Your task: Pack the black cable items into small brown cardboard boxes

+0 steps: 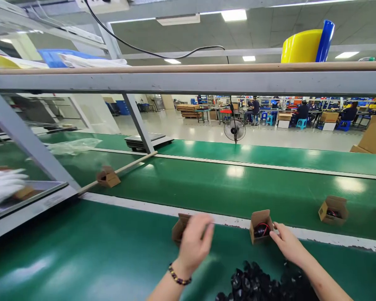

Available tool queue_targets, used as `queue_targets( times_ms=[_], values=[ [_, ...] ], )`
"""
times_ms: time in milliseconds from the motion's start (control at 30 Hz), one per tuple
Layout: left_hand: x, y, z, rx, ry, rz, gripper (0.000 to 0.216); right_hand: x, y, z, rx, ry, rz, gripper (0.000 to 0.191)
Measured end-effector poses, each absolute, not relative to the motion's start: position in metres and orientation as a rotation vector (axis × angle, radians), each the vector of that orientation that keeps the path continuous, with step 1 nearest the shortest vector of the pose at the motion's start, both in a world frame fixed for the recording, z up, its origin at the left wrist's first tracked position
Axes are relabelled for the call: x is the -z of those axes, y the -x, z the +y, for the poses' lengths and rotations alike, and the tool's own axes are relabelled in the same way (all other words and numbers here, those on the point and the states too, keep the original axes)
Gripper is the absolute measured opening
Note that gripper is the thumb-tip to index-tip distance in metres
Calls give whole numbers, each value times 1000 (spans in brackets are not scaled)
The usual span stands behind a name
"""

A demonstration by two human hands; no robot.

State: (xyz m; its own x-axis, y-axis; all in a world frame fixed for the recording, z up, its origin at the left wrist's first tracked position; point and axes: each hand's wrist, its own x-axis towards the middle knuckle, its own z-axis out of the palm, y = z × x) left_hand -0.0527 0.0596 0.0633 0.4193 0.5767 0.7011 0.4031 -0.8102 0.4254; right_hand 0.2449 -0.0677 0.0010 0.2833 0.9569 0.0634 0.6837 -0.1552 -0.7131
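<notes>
My left hand (194, 241) reaches onto a small brown cardboard box (178, 228) at the edge of the green bench; the hand covers most of the box, and whether it grips it is unclear. My right hand (285, 241) touches the right side of a second small open box (260, 225) that stands upright with a black part and red wire inside. A pile of small black round parts (263, 284) lies on the bench just in front of me, between my forearms.
A green conveyor belt (238, 184) runs across beyond a white strip. It carries an open box (333, 210) at right and another box (108, 177) at left by a wooden rod. Another person's white-gloved hand (3, 186) is at far left. A metal frame (188, 81) crosses overhead.
</notes>
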Motion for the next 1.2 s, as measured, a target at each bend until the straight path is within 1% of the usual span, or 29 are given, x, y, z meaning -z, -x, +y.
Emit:
queue_targets(
  times_ms=[33,67,133,167,200,300,400,500,600,667,767,833,867,933,1033,1100,1200],
  values=[
    [-61,35,49,-1036,-2528,733,16,-4,-250,-75,-487,1993,-1478,47],
    [-57,16,41,-803,-2503,719,24,-7,-256,-84,-442,2082,-1483,47],
    [-44,-17,35,-622,-2377,835,47,-8,-269,-106,-422,2225,-1513,43],
    [-37,-31,36,-579,-2305,888,56,-6,-274,-116,-452,2261,-1533,40],
    [-31,-43,39,-561,-2241,921,58,-4,-276,-124,-507,2270,-1551,36],
    [-17,-64,51,-573,-2134,898,42,4,-268,-132,-651,2196,-1616,24],
    [-9,-68,55,-653,-2107,845,35,8,-252,-119,-639,2151,-1707,13],
    [-1,-63,56,-712,-2053,751,35,1,-243,-102,-545,2138,-1810,14],
    [9,-58,60,-736,-1914,583,41,-20,-237,-85,-372,2036,-1911,18],
    [15,-56,64,-697,-1808,462,52,-36,-227,-69,-205,1918,-1990,21],
    [19,-53,67,-595,-1749,344,85,-54,-207,-44,13,1767,-2144,24],
    [18,-52,66,-547,-1774,317,104,-59,-199,-36,82,1699,-2206,29],
    [17,-52,65,-531,-1787,306,107,-61,-201,-38,95,1680,-2196,32],
    [14,-52,63,-514,-1805,297,106,-64,-215,-54,102,1692,-2095,34],
    [10,-55,61,-514,-1833,362,97,-68,-261,-111,128,1854,-1831,26],
    [9,-57,61,-517,-1870,424,85,-67,-294,-163,180,2055,-1647,24],
    [10,-61,64,-522,-1939,492,65,-51,-327,-243,166,2383,-1454,26]
  ],
)
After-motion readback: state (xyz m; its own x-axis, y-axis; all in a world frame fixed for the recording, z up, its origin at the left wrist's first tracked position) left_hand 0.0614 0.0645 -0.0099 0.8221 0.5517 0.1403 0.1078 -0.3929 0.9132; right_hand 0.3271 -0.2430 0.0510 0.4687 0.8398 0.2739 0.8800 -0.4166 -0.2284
